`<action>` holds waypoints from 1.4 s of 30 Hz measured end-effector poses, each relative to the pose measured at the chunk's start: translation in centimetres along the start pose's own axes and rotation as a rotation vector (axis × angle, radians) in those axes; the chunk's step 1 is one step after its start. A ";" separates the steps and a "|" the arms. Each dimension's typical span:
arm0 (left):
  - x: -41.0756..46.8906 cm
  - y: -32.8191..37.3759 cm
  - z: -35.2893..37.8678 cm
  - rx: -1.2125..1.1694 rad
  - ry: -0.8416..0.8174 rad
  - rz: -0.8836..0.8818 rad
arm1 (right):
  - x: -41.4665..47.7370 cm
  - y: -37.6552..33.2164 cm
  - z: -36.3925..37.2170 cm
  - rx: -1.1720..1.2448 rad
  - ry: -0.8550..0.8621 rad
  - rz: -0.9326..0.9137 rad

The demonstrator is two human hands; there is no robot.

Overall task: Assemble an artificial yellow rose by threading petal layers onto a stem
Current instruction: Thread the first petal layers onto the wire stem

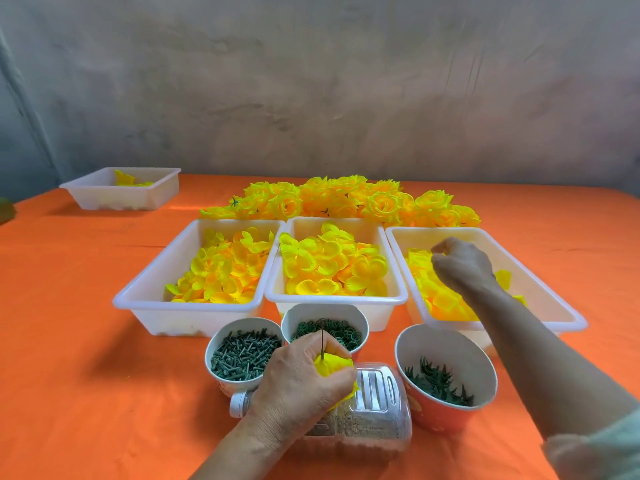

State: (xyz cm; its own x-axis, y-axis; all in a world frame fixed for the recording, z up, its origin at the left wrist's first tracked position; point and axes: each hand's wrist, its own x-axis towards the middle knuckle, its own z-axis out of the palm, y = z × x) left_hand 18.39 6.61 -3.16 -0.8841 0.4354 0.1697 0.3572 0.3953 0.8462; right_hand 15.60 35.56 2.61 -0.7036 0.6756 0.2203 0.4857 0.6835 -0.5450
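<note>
Petals on 1 stem are gripped by the left hand; right hand is curled inside a tray, hold unclear.

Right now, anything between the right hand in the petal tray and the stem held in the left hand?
Nothing visible blocks it. Right hand is over the right tray; stem pokes up bare from left hand; the cup between sits lower.

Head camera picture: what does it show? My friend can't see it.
A left hand grips a half-made yellow rose on a thin stem, while the right hand reaches among petals in the rightmost white tray. Finished roses lie piled behind, on an orange table.
</note>
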 end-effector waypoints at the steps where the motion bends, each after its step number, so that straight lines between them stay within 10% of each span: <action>1: 0.0 0.0 0.0 0.009 0.004 0.002 | 1.0 0.7 0.3 -0.039 -0.026 0.027; 10: 0.0 0.0 0.2 0.051 0.043 -0.006 | 2.8 3.9 3.0 -0.319 -0.326 -0.018; 23: 0.1 -0.2 0.5 0.020 0.066 0.000 | 2.4 3.4 1.0 0.488 0.222 0.214; 30: 0.0 -0.4 0.6 -0.001 0.068 -0.018 | 0.5 1.5 -0.4 1.090 0.098 0.202; 42: 0.1 -0.5 0.4 0.004 0.050 -0.019 | -10.1 -5.0 -1.0 1.275 -0.367 -0.142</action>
State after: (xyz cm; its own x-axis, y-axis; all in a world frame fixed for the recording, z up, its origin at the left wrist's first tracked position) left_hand 18.23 6.76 -3.80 -0.9046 0.3871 0.1782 0.3411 0.4068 0.8475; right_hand 20.83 25.64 3.92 -0.9029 0.3701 0.2188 -0.2834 -0.1296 -0.9502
